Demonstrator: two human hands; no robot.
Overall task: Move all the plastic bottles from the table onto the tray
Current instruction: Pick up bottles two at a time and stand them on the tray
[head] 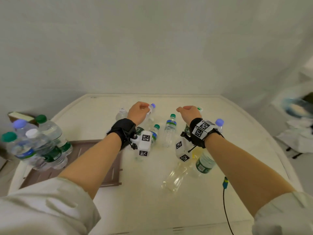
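The brown tray [111,167] lies at the table's left front and several capped plastic bottles [39,145] stand on its left part. My left hand [138,113] is closed on the neck of a purple-capped bottle [152,108] at mid-table. My right hand [190,113] is curled around the top of a bottle with a white-and-green cap [200,108], whose body is mostly hidden by my wrist. More bottles are on the table: a clear-capped one [122,114], two green-capped ones [170,131] [155,133], another purple-capped one [219,124], a green-labelled one [205,164] and a yellowish one lying down [176,178].
The cream table [152,204] is backed by a white wall. A black cable with a blue plug [225,183] runs along the right front. A box [20,116] sits at the far left, and there is clutter beyond the right edge [298,109].
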